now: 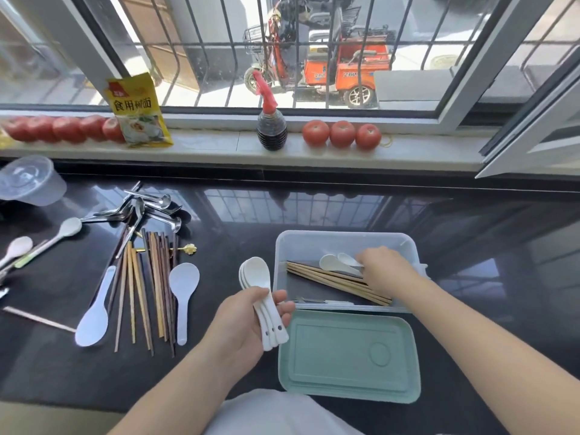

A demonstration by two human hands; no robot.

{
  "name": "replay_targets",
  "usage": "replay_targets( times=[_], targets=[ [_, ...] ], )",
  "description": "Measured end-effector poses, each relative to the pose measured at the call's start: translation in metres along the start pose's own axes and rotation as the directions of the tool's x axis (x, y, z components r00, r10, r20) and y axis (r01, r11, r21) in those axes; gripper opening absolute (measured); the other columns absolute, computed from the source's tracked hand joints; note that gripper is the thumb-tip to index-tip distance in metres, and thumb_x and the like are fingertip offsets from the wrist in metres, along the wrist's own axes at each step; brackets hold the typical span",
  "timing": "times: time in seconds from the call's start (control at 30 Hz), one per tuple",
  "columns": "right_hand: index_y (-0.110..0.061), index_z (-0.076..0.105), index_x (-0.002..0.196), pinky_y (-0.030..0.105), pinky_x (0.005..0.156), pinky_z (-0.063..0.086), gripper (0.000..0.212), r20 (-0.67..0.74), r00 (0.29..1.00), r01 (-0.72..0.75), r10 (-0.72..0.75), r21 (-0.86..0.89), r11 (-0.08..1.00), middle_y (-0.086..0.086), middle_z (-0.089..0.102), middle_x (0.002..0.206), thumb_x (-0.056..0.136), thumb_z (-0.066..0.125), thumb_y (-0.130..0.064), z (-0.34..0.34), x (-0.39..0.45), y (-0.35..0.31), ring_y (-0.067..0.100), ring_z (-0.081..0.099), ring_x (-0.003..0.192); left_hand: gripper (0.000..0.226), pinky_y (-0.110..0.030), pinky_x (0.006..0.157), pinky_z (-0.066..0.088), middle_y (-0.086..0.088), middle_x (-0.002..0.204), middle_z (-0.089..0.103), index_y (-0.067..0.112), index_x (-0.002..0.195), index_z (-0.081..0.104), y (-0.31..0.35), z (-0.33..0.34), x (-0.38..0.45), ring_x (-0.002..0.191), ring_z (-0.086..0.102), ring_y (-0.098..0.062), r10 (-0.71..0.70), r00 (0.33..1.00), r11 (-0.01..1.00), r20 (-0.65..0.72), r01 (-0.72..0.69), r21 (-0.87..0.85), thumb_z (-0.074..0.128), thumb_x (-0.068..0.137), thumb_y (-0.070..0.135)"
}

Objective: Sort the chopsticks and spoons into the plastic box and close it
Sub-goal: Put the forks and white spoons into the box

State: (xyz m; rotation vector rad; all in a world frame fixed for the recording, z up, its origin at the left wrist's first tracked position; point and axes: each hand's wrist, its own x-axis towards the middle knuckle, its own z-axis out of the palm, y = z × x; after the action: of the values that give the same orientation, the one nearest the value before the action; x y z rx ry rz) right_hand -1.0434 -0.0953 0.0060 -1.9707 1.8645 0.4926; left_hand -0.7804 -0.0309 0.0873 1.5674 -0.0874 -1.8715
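The clear plastic box stands open on the black counter, its green lid lying flat in front of it. Inside lie light wooden chopsticks and two white soup spoons. My right hand reaches into the box and touches those spoons; its grip is hidden. My left hand holds a stack of white soup spoons just left of the box. Further left lie mixed chopsticks, two white rice paddles, and a heap of metal spoons.
A clear tub stands at the far left, with pale long-handled spoons near it. On the window sill stand a sauce bottle, a yellow packet and tomatoes. An open window frame juts in at right.
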Motion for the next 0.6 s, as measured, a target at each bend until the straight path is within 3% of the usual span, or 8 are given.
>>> replay_targets(
  times=[0.2, 0.37, 0.5, 0.6],
  targets=[
    [-0.013, 0.065, 0.104, 0.033, 0.070, 0.044, 0.022, 0.092, 0.995, 0.046, -0.039, -0.078, 0.996, 0.006, 0.063, 0.096, 0.095, 0.047, -0.006, 0.005, 0.013, -0.009, 0.028, 0.062, 0.088, 0.026, -0.042, 0.076, 0.058, -0.021, 0.101, 0.073, -0.009, 0.122, 0.055, -0.007, 0.005, 0.006, 0.073, 0.074, -0.029, 0.008, 1.000, 0.995, -0.013, -0.006, 0.101, 0.045, 0.102, 0.004],
    [-0.016, 0.066, 0.091, 0.031, 0.063, 0.044, 0.018, 0.095, 0.995, 0.040, -0.020, -0.208, 0.977, 0.001, 0.060, 0.082, 0.091, 0.052, -0.004, 0.000, 0.014, -0.003, 0.024, 0.057, 0.073, 0.027, -0.040, 0.072, 0.061, -0.011, 0.111, 0.075, 0.007, 0.128, 0.050, -0.008, 0.006, 0.003, 0.084, 0.078, -0.028, 0.076, 0.997, 0.971, 0.011, -0.076, 0.226, 0.042, 0.103, 0.003],
    [-0.012, 0.066, 0.096, 0.032, 0.065, 0.043, 0.023, 0.092, 0.995, 0.057, -0.039, -0.204, 0.977, 0.008, 0.065, 0.095, 0.092, 0.046, -0.002, 0.006, 0.007, -0.011, 0.026, 0.061, 0.082, 0.018, -0.043, 0.078, 0.063, -0.006, 0.118, 0.066, 0.016, 0.116, 0.052, -0.012, 0.014, 0.000, 0.085, 0.078, -0.024, 0.176, 0.984, 0.897, -0.010, -0.156, 0.413, 0.044, 0.103, 0.008],
    [-0.014, 0.063, 0.090, 0.035, 0.064, 0.046, 0.019, 0.064, 0.997, 0.059, -0.051, -0.142, 0.988, 0.004, 0.058, 0.084, 0.093, 0.046, -0.005, -0.002, -0.005, -0.018, 0.027, 0.056, 0.076, 0.016, -0.047, 0.082, 0.063, -0.004, 0.120, 0.059, 0.020, 0.109, 0.050, -0.010, 0.013, -0.002, 0.086, 0.078, -0.020, 0.247, 0.969, 0.819, -0.008, -0.204, 0.536, 0.041, 0.103, 0.008]
  ],
)
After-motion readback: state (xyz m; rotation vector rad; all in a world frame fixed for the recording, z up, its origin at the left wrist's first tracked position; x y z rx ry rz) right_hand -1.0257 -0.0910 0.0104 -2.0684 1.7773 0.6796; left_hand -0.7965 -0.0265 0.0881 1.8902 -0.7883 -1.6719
